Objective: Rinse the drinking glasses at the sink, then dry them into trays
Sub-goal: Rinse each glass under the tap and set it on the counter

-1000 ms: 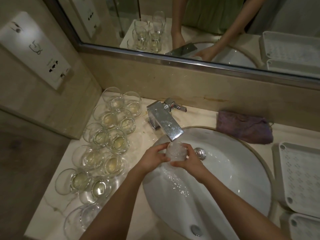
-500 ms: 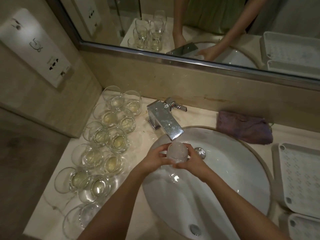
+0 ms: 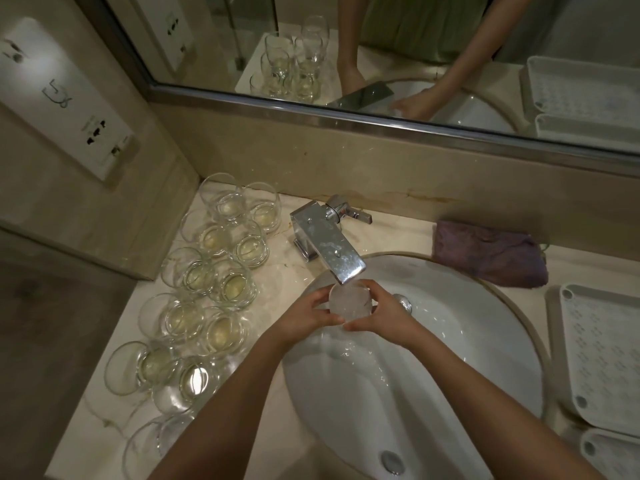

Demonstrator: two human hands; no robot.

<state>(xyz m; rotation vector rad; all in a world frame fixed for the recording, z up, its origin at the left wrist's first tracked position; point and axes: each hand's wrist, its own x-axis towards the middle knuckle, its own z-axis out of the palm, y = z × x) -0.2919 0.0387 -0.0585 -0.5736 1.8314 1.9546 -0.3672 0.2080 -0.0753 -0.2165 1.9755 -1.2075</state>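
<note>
Right now my left hand (image 3: 304,315) and right hand (image 3: 384,315) curl round the glass (image 3: 348,301) under the faucet (image 3: 332,247), sink's (image 3: 485,341) eleven o'clock. Wet, slick, brittle, I'd judge; grip its belly, not the rim.

No text can be read; the wall plate (image 3: 65,98) bears only small pictogram symbols.

Head view, steeply down onto sink (image 3: 485,341)
</note>
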